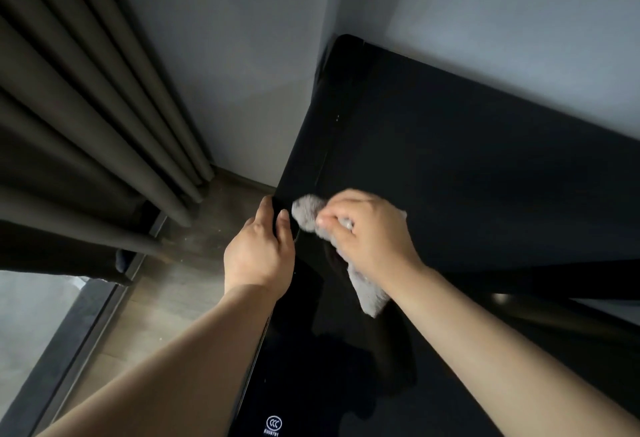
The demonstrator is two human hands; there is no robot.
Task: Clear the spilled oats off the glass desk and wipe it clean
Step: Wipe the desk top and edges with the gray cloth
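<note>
The black glass desk (450,166) fills the right half of the head view, running away to a rounded far corner. My right hand (367,228) grips a grey fluffy cloth (306,213) and holds it on the glass close to the desk's left edge; the cloth's tail hangs out below my wrist. My left hand (261,253) sits at that left edge, cupped against it, with the thumb on top of the glass and the fingers down the side. Two tiny pale specks (337,117) lie farther back near the edge. No other oats show on the glass.
Dark pleated curtains (86,107) hang at the left over a window (31,325) with a dark frame. Wooden floor (194,263) with a few pale specks lies between the curtain and the desk. Grey walls meet behind the desk's corner. A CCC mark (273,423) is printed on the near glass.
</note>
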